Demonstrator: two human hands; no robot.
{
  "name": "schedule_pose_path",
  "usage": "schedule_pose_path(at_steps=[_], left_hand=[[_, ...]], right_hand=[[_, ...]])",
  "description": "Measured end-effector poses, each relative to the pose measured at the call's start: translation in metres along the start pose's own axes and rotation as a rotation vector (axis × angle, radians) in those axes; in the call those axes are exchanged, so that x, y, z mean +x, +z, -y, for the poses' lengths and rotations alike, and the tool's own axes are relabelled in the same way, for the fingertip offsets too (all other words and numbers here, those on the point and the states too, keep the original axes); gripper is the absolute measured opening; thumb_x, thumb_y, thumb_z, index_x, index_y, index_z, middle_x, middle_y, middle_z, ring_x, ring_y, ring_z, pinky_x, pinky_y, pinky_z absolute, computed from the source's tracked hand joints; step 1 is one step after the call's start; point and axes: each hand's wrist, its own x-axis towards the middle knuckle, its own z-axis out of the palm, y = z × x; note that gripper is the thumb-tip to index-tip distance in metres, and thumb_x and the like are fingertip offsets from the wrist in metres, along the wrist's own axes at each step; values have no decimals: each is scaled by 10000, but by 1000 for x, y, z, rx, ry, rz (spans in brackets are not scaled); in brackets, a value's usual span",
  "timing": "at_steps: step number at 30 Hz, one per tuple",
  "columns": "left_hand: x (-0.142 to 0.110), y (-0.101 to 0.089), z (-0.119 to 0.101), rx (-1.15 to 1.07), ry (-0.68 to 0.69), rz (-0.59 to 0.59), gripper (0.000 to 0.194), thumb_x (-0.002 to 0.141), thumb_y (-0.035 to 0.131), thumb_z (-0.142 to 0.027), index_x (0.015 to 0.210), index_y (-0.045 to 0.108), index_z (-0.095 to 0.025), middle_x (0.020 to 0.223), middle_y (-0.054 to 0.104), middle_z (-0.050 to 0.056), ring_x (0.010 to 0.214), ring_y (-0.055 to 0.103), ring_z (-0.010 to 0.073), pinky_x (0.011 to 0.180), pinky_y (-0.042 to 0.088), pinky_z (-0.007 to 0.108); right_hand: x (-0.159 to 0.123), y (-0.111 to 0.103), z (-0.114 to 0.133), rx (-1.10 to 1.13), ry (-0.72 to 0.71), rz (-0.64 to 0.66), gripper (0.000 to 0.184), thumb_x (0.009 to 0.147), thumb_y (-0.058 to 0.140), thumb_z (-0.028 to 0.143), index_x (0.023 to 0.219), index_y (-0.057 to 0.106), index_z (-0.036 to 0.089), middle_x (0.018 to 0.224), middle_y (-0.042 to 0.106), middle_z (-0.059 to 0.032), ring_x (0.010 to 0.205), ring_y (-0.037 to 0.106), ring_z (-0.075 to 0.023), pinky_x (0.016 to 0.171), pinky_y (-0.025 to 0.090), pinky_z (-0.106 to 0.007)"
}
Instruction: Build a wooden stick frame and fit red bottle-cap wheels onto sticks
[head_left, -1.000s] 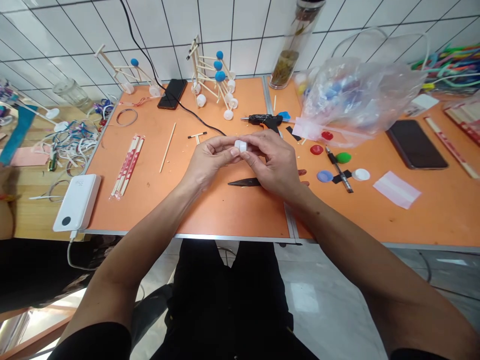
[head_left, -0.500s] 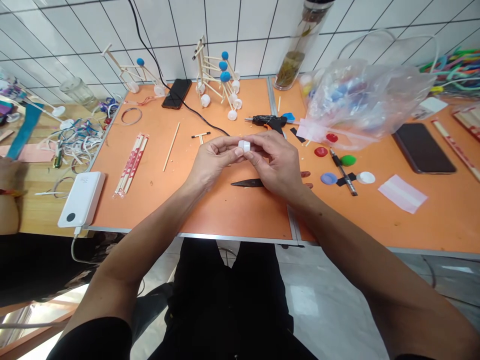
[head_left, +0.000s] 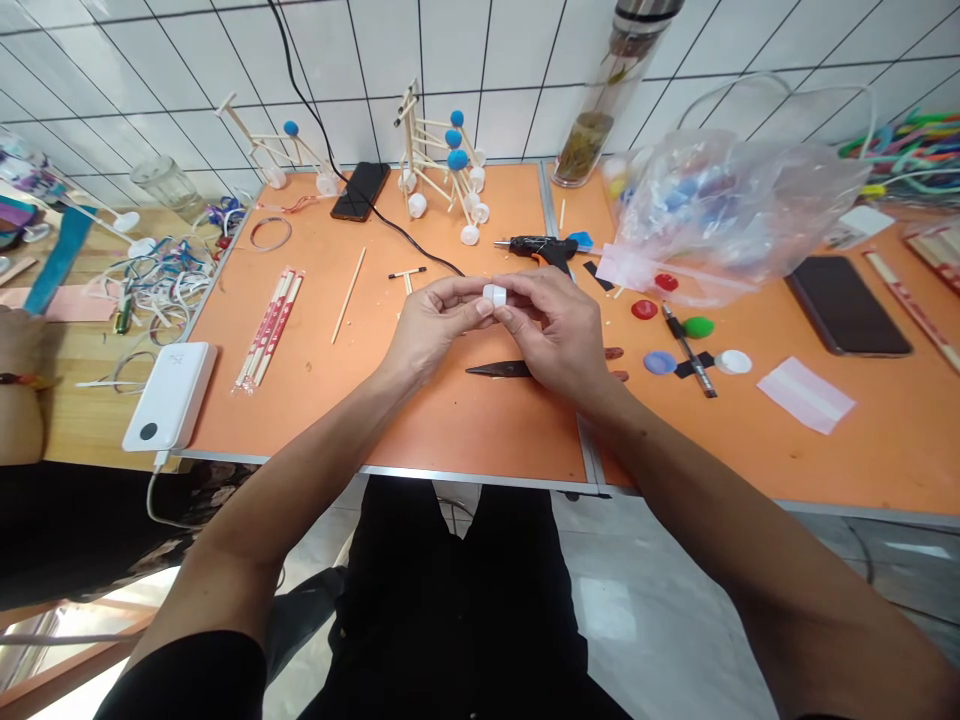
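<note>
The left hand (head_left: 433,325) and right hand (head_left: 559,325) pinch a small white plastic piece (head_left: 494,295) from opposite sides, seemingly to steady it; a black-bladed pointed tool (head_left: 496,370) lies beneath the grip, a black plastic glue gun (head_left: 536,245) beyond, presumably for easy reach.

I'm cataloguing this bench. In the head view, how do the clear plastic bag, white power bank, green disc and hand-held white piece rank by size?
1. Clear plastic bag
2. White power bank
3. White piece and green disc: smallest, too alike to rank; left hand and right hand partly cover the former.
</note>
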Motion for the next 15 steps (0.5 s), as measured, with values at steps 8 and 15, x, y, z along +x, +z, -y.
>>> schedule_pose_path(at_steps=[8,15], left_hand=[[-2,2,-3,41,24,-9,563,663,1186,-596,1018,940,-235,1035,935,69,979,881,213,1007,734,379],[1,-1,-3,1,-33,-9,626,591,1208,-595,1003,925,-217,1030,935,68,926,873,192,963,722,353]], right_hand=[[-1,0,-2,17,-6,7,353,1192,697,611,1298,900,343,1109,885,-76,1003,810,-297,900,700,-503],[-1,-1,0,20,-2,17,266,1180,751,543,1284,886,338,1119,894,-53,965,815,-270,889,699,-473]])
